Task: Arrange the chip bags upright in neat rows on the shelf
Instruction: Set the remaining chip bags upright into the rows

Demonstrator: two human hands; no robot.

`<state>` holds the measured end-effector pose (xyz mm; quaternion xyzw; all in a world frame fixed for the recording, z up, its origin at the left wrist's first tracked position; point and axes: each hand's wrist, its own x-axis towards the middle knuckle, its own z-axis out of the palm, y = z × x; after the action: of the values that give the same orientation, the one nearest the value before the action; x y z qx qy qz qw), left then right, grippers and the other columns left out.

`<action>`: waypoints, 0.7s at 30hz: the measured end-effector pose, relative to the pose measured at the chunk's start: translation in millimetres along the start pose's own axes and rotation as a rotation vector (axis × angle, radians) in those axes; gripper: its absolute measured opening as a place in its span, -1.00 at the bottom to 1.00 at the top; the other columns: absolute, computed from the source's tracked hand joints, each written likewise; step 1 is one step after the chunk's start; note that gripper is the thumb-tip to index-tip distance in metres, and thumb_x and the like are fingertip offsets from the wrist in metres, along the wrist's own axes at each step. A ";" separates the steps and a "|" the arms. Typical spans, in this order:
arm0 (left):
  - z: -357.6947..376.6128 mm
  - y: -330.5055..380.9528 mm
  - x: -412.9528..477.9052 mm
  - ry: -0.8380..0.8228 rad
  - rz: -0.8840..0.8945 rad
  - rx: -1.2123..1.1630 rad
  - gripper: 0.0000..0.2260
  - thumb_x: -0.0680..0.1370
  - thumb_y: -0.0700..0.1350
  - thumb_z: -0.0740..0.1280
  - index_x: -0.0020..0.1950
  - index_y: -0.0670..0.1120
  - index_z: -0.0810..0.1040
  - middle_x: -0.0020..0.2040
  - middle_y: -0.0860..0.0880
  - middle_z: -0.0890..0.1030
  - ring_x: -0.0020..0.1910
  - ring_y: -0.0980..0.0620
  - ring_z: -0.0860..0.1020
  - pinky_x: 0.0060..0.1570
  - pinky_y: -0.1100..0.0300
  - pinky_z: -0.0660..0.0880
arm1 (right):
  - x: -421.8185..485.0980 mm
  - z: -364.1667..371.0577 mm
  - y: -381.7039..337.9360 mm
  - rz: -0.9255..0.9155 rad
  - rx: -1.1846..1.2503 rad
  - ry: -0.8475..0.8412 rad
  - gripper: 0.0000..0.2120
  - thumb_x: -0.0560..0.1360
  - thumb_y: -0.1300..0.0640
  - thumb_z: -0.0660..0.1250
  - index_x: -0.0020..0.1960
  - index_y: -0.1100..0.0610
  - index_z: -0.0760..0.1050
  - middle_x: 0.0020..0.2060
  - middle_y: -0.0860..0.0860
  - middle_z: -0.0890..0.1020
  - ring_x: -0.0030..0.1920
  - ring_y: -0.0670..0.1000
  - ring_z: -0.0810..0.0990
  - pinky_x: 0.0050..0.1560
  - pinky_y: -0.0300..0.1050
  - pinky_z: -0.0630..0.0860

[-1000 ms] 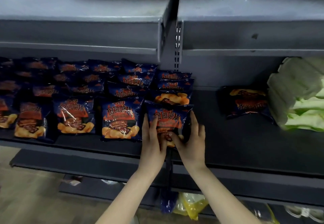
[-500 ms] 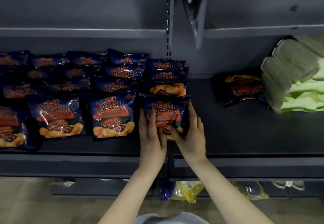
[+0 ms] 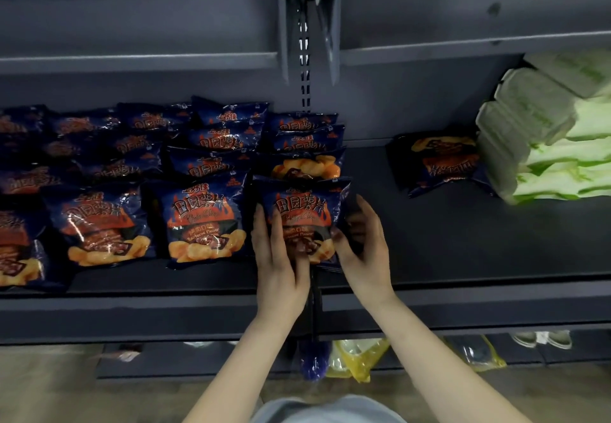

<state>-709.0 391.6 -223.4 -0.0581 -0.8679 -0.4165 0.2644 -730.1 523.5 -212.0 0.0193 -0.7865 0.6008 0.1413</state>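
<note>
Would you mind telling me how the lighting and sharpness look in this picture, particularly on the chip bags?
In the head view the light is dim; the front chip bags show white glare streaks yet readable print, the back rows sink into shadow, the pale green packs at right look soft, and the shelf edge runs slightly slanted rather than level.

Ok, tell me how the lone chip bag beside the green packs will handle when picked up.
The lone chip bag looks puffy, so probably light for its size. Its glossy film likely slips in a grip. It lies flat, so it may tip once stood up.
</note>
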 end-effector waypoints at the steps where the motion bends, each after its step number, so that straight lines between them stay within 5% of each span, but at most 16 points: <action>1: -0.3 0.6 -0.4 0.010 0.007 0.004 -0.45 0.54 -0.11 0.09 0.51 -0.01 -0.01 0.52 -0.03 -0.10 0.51 -0.14 -0.02 0.32 -0.31 0.22 | -0.5 -4.0 0.1 0.010 0.045 0.013 -0.45 0.49 0.09 0.34 0.43 0.04 0.24 0.14 0.04 0.50 0.16 -0.03 0.51 0.19 0.08 0.49; 5: 0.3 8.4 -4.0 0.077 0.067 0.051 -0.47 0.47 -0.19 0.12 0.45 -0.11 0.11 0.50 -0.09 0.03 0.49 -0.15 0.02 0.30 -0.42 0.13 | -5.0 -20.1 0.5 0.022 0.128 0.029 -0.54 0.50 0.16 0.31 0.37 0.04 0.30 0.12 0.05 0.51 0.14 -0.02 0.53 0.20 0.03 0.50; 9: 11.1 33.4 -4.2 0.112 0.203 0.069 -0.50 0.48 -0.21 0.16 0.42 -0.10 0.17 0.47 -0.13 0.12 0.48 -0.12 0.09 0.38 -0.32 0.06 | -1.9 -46.5 4.8 0.011 0.129 0.033 -0.57 0.51 0.21 0.31 0.34 0.03 0.32 0.15 0.02 0.49 0.18 -0.01 0.50 0.22 -0.02 0.48; 16: 72.3 96.6 -5.7 -0.007 0.261 -0.065 -0.53 0.51 -0.23 0.16 0.41 -0.07 0.20 0.46 -0.04 0.15 0.46 -0.12 0.17 0.34 -0.25 0.23 | 3.4 -109.5 10.5 -0.039 0.124 0.121 -0.58 0.50 0.28 0.28 0.23 -0.13 0.36 0.14 0.02 0.49 0.15 -0.11 0.52 0.14 -0.26 0.48; 21: 115.1 127.5 -17.1 -0.117 0.197 -0.098 -0.53 0.50 -0.21 0.15 0.41 -0.08 0.20 0.44 -0.12 0.20 0.46 -0.14 0.19 0.32 -0.28 0.24 | -2.9 -161.8 23.3 -0.032 0.058 0.156 -0.62 0.47 0.36 0.27 0.17 -0.03 0.45 0.10 0.00 0.49 0.09 -0.18 0.54 0.07 -0.33 0.48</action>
<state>-700.7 562.8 -202.9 -0.1799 -0.8505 -0.4265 0.2498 -699.8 683.3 -196.1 -0.0112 -0.7550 0.6207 0.2111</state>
